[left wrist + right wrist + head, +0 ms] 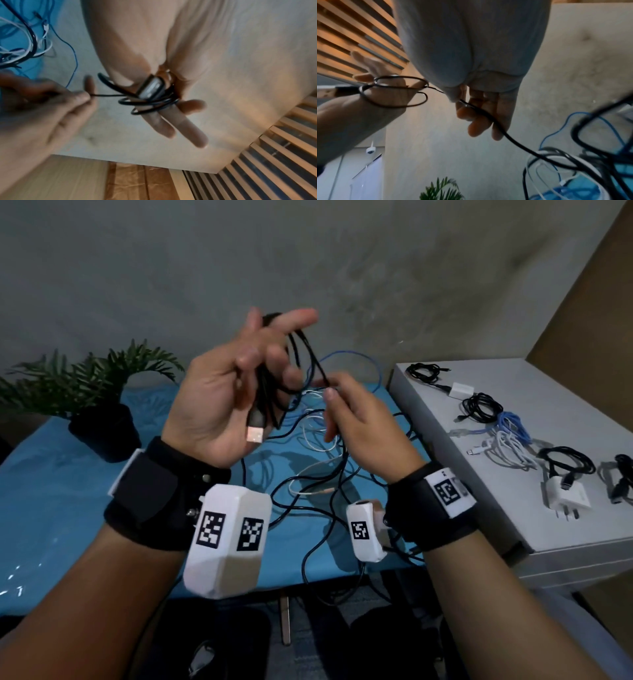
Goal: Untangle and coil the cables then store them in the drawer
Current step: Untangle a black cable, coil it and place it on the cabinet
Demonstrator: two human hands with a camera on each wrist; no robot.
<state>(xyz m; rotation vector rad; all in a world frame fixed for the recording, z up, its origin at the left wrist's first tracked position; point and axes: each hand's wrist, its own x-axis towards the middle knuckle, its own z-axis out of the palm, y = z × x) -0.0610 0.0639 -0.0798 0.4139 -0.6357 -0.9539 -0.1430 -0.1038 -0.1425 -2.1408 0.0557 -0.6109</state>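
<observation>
My left hand [236,378] is raised palm-up in the head view, with a black cable [270,395] looped in several turns around its spread fingers [171,121]. The cable's USB plug [255,434] hangs over the palm, pinned by the thumb. To the right, my right hand [346,412] pinches the same black cable [513,139] between thumb and fingertips, a short way from the coil [150,104]. From there the cable drops into a tangle of black, white and blue cables [318,474] on the blue table [68,508].
A white cabinet [428,440] stands at the right, its top bearing several coiled cables [479,409] and white chargers [565,494]. A potted plant [99,405] sits at the table's back left. A grey wall is close behind.
</observation>
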